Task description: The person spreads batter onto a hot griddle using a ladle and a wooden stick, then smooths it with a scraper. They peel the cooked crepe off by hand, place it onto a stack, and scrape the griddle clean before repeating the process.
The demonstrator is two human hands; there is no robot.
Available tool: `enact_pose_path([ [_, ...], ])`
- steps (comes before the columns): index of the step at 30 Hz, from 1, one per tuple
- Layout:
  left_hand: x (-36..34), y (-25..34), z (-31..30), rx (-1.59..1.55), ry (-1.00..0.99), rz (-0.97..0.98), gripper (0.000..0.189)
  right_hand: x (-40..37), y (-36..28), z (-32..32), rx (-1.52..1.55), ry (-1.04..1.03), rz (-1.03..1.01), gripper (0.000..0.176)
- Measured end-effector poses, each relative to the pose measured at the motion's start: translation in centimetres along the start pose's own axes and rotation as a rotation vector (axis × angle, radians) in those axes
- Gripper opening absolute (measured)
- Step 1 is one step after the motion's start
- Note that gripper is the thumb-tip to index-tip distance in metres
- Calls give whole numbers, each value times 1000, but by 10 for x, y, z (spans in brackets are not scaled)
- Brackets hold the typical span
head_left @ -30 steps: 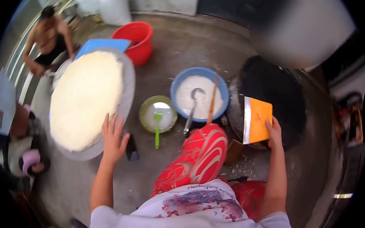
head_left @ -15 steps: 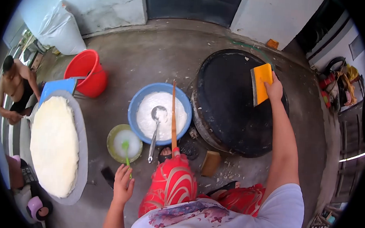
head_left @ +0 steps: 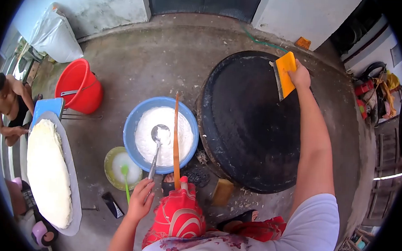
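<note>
My right hand (head_left: 300, 76) grips an orange scraper (head_left: 285, 68) with a dark blade edge. It holds the scraper over the far right part of a large round black griddle (head_left: 250, 127). My left hand (head_left: 141, 198) is at the handle end of a metal ladle (head_left: 154, 158), its fingers curled over the tip. The ladle's bowl rests in thick white batter (head_left: 148, 118) inside a blue basin (head_left: 128, 136). A long wooden stick (head_left: 176, 142) lies across the basin, its near end by my knee. Beside the basin, a yellow-green bowl (head_left: 108, 166) holds cloudy liquid and a green-handled brush (head_left: 125, 178).
A tall stack of pale flat sheets (head_left: 51, 173) lies on a grey round board (head_left: 75, 201) at left. Behind it are a red bucket (head_left: 94, 96) and a white sack (head_left: 57, 36). A person (head_left: 13, 99) sits at far left. A sponge-like block (head_left: 222, 192) lies below the griddle.
My left hand has moved up and forward to the ladle's handle. My right hand has taken the scraper toward the griddle's far edge. The view has shifted slightly.
</note>
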State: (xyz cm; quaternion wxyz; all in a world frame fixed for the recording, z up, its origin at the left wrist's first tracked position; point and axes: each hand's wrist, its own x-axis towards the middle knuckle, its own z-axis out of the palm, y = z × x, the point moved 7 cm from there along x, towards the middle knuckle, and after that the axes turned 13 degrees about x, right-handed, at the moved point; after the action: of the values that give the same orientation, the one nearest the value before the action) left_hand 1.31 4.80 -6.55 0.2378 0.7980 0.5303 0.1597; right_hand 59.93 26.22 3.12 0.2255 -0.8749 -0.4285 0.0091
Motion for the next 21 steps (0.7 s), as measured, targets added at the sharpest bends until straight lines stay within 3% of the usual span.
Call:
enact_pose_path([
  [3,28,10,7,-84,8,16,32,3,7,1,-5,-3,-25,61],
  [5,43,-4,26,-359,-49,-186,29,-1,11,0,-10,1,-97,59],
  [7,60,-2,42,-534,-24,-237,27,-20,3,-13,17,-50,-124,59],
  [9,74,2,69,-1192,-139,-603,36,-48,1,-16,43,-107,-158,59],
  [11,87,2,101,-1533,-269,-686,44,-88,-5,-18,241,-144,-344,59],
  [13,100,14,119,-1734,-345,-797,42,-141,-21,-28,309,-209,-295,58],
  [17,120,36,144,-1970,-443,-844,46,-246,-50,-35,470,-344,-505,56],
  [21,124,39,158,-2041,-444,-841,42,-316,-63,-42,555,-512,-364,56],
])
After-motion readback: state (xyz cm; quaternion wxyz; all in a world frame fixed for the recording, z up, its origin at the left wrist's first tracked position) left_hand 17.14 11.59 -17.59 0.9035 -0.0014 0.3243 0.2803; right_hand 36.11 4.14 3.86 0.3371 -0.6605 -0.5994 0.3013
